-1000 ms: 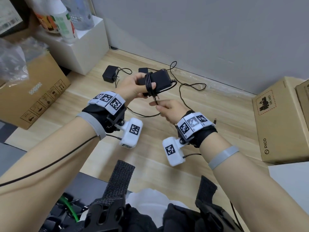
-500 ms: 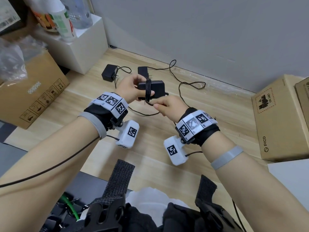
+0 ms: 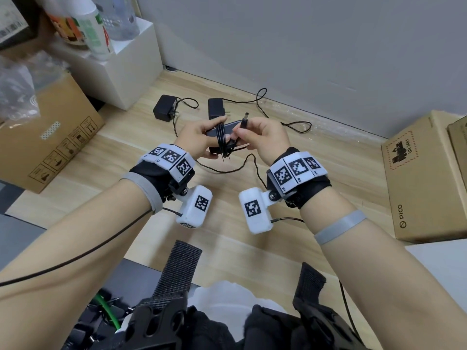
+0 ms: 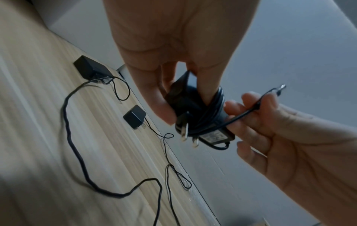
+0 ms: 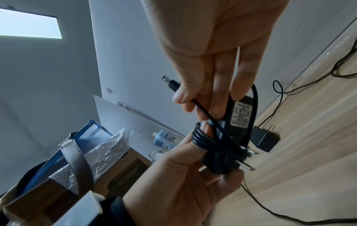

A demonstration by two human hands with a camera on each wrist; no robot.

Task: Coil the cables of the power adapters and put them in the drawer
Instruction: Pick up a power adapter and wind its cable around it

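Note:
My left hand point(image 3: 202, 137) grips a black power adapter point(image 3: 227, 130) above the wooden table, its cable wound in several turns around the body. My right hand point(image 3: 255, 130) pinches the short free end of that cable just below its barrel plug point(image 3: 244, 119), which points up. The left wrist view shows the adapter point(image 4: 195, 110) with its two prongs pointing down and the right hand point(image 4: 270, 130) beside it. The right wrist view shows the barrel plug point(image 5: 170, 82) and the adapter's label point(image 5: 241, 113). No drawer is clearly visible.
Two more black adapters point(image 3: 164, 107) point(image 3: 216, 108) lie on the table near the wall, their loose cables point(image 3: 227, 170) trailing under my hands. Cardboard boxes stand at left point(image 3: 50, 137) and right point(image 3: 417, 178). A white box point(image 3: 121, 66) holds bottles.
The hanging cable tail has been wound onto the adapter. My right hand has risen from below the adapter to beside it and now holds the plug end upward.

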